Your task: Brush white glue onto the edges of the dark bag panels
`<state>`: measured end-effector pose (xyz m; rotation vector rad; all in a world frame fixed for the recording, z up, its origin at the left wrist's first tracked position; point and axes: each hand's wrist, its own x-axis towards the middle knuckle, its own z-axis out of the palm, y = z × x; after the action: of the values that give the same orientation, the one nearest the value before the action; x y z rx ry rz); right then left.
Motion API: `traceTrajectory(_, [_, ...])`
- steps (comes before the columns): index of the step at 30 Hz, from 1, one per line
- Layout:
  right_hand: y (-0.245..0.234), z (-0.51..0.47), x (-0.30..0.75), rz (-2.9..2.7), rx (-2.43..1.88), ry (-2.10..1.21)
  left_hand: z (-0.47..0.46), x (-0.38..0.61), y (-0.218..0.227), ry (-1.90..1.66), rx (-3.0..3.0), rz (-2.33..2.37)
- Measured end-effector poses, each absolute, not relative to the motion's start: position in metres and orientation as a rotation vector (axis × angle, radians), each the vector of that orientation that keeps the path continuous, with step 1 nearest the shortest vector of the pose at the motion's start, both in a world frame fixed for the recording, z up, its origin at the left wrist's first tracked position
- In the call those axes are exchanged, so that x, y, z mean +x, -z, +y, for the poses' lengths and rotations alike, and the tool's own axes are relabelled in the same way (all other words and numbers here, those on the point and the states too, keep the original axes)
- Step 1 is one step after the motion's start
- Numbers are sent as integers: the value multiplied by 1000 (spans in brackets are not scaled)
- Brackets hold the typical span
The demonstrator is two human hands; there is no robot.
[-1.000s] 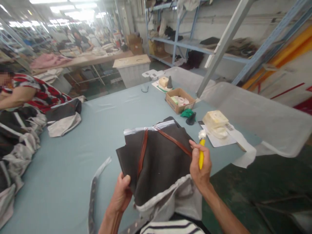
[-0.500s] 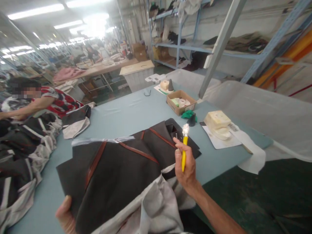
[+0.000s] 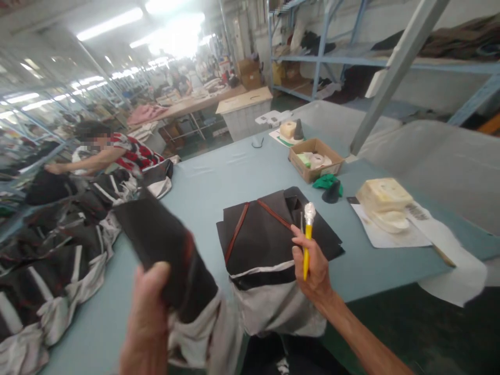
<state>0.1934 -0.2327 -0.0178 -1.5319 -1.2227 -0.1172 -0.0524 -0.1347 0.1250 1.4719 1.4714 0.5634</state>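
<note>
My left hand point(image 3: 146, 307) grips a dark fabric piece point(image 3: 156, 226) with reddish-brown trim and a pale grey lining trailing from it; motion blurs it. The piece is lifted over the table's left part. In my right hand point(image 3: 316, 268) is a brush point(image 3: 307, 250) with a yellow handle and a white, clotted tip pointing up. A thin metal tip shows beside the brush; what it belongs to is unclear. Below and beside that hand, another dark fabric piece point(image 3: 261, 229) lies flat, with two reddish-brown strips and its grey lining point(image 3: 273, 307) over the table's near edge.
Overlapping dark pieces point(image 3: 58, 265) with grey linings line the left side of the blue-grey table point(image 3: 211, 187). A co-worker point(image 3: 128, 151) leans over the far left. At right are a cardboard box point(image 3: 336, 169), a green cloth point(image 3: 322, 180), a dark cone point(image 3: 332, 192) and a yellowish block point(image 3: 385, 195).
My left hand has raised one dark piece off the other and carried it leftward, uncovering more of the piece below. My right hand still holds the brush upright. The view has turned left.
</note>
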Motion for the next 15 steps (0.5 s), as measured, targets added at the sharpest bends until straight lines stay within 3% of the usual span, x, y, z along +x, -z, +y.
traceTrajectory(4, [-10, -245, 191, -1172, -1476, 106, -149, 34, -85, -960, 1388, 1328])
traceTrajectory(10, [-1, -249, 204, -1133, -1591, 74, -163, 134, -3, -940, 1248, 1414])
traceTrajectory(15, [21, -232, 209, -1012, -1697, -36, -169, 129, 18, -1045, 1197, 1340])
